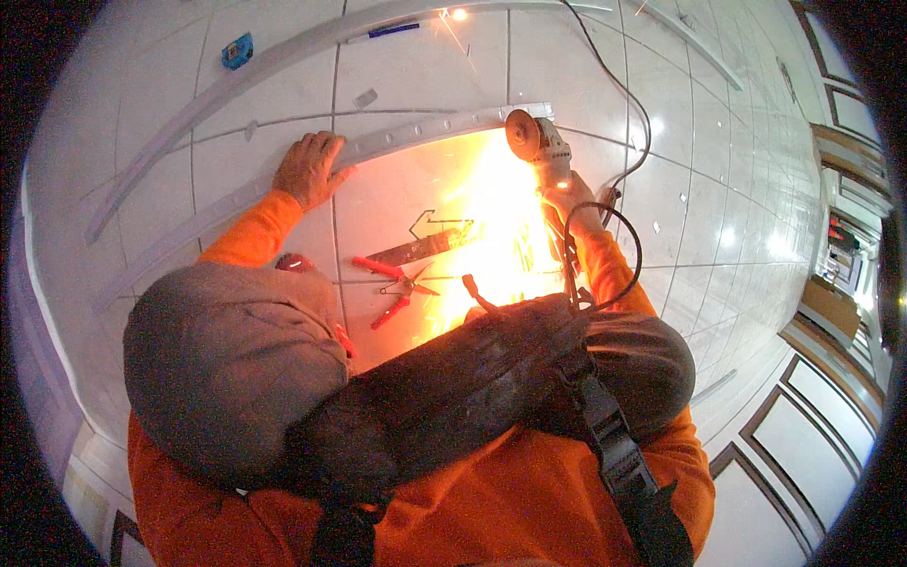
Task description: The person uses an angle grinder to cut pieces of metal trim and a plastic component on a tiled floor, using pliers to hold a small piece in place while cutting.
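Note:
My right hand (573, 200) grips an angle grinder (550, 156), its disc touching or close to the right end of a pale metal channel (406, 137) on the tiled floor. A bright orange spray of sparks pours from there back toward my body and whites out part of the floor. My left hand (309, 170) is on the channel to the left, fingers bent over it and thumb apart. Red-handled snips (395, 288) lie with jaws apart between my knees. Beside them is a flat dark metal strip (406, 251), partly lost in glare.
Another long metal channel (227, 87) lies farther off. Past it are a blue tape measure (237, 51) and a blue marker (393, 30). The grinder's black cord (635, 94) runs over the floor at right. Metal offcuts are scattered about. Panelled cabinets (803, 420) stand at right.

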Available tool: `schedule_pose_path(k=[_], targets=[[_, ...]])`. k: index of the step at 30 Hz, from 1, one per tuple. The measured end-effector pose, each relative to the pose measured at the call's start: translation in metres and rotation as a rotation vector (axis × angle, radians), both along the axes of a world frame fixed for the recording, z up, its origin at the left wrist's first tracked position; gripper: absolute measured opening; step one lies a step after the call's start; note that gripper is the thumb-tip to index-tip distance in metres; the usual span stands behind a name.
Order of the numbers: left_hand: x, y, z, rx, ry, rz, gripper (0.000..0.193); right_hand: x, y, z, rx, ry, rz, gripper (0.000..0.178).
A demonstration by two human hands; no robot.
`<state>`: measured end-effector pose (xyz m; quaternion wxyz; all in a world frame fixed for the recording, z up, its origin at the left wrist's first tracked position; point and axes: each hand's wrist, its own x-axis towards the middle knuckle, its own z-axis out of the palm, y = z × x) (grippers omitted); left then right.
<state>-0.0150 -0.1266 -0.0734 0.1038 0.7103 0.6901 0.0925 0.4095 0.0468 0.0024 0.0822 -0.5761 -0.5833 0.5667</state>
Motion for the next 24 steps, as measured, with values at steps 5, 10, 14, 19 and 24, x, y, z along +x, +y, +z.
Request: schedule_pose_path(k=[5,10,14,19,24], targets=[[0.004,0.003,0.01,-0.031,-0.034,0.013,0.053,-0.002,0.002,0.001,0.01,-0.033,-0.014,0.059],[0.003,0.003,0.009,-0.029,-0.037,0.008,0.052,-0.005,0.002,0.004,0.017,-0.044,-0.028,0.059],[0.004,0.002,0.006,-0.022,-0.032,0.015,0.052,-0.005,0.001,0.003,0.012,-0.047,-0.04,0.059],[0.002,0.001,-0.001,0.018,-0.015,0.004,0.052,0.0,0.009,-0.01,0.017,-0.009,-0.013,0.058],[0.003,0.001,0.002,-0.011,-0.027,0.016,0.054,0.005,0.011,-0.016,0.033,0.081,-0.011,0.055]])
